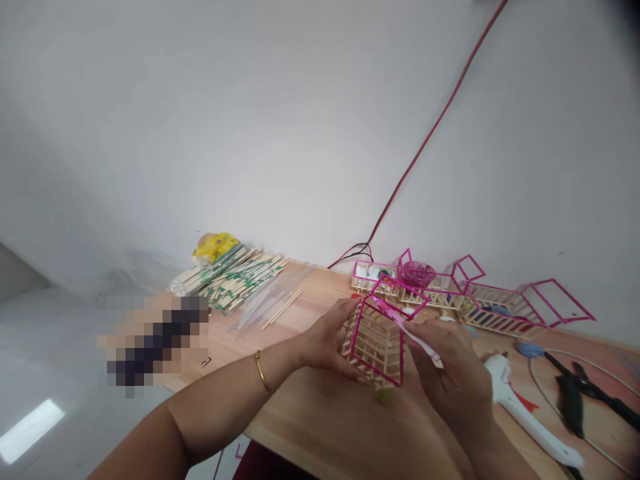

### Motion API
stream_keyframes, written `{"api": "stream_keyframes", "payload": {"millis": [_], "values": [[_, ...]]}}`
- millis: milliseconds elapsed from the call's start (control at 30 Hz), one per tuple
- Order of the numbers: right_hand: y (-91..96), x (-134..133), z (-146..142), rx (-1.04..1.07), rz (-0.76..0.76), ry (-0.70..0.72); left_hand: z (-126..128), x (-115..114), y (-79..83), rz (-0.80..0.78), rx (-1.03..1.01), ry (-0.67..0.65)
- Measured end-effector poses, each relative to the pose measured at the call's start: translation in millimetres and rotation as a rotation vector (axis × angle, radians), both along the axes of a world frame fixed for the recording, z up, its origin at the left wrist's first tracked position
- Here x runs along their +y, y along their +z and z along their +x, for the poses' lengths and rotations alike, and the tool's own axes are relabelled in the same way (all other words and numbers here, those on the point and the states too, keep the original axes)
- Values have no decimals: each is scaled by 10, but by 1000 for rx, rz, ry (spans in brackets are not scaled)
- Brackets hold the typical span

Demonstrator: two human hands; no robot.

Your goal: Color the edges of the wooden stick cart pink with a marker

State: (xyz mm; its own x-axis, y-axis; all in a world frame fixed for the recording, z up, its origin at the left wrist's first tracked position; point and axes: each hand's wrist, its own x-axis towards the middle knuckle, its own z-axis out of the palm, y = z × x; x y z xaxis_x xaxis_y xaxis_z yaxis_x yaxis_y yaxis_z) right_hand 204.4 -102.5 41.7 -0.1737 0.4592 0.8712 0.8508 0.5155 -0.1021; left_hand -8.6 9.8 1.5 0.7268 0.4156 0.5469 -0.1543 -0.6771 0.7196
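Observation:
My left hand (327, 340) is closed around the side of a small basket built of wooden sticks (377, 343), with magenta-coloured edges and a magenta frame at its top. The basket is tilted, its slatted face turned towards me. In my right hand (453, 367) is a slim brush with a pale handle (423, 343), gripped between thumb and fingers. Its pink end lies against the basket's upper magenta edge. Part of the basket is hidden behind my left fingers.
Similar magenta-edged stick baskets (505, 320) line the wall. A magenta bowl (417, 273) sits among them. Bundled chopsticks (245, 280) and a yellow packet (215, 247) lie left on the wooden table (295, 420). A white glue gun (535, 420) and dark-handled tools (570, 400) lie right.

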Motion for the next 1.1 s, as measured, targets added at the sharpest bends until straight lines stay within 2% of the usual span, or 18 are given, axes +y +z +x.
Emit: {"api": "stream_keyframes", "payload": {"millis": [500,667,767,900,1000,1100], "values": [[-21,21,5,-38,-5,-29,-3,-27,48,-7,-8,6],[-15,2,13,9,-14,-7,1,-28,99,-78,17,30],[8,-23,15,44,-21,3,-2,-13,93,-216,-48,41],[-2,-66,24,146,-70,-55,1,3,52,-513,-174,12],[-48,-97,36,245,-93,-93,11,-14,53,-715,-249,-108],[-92,-120,45,339,-85,-114,17,-33,73,-830,-293,-197]]}}
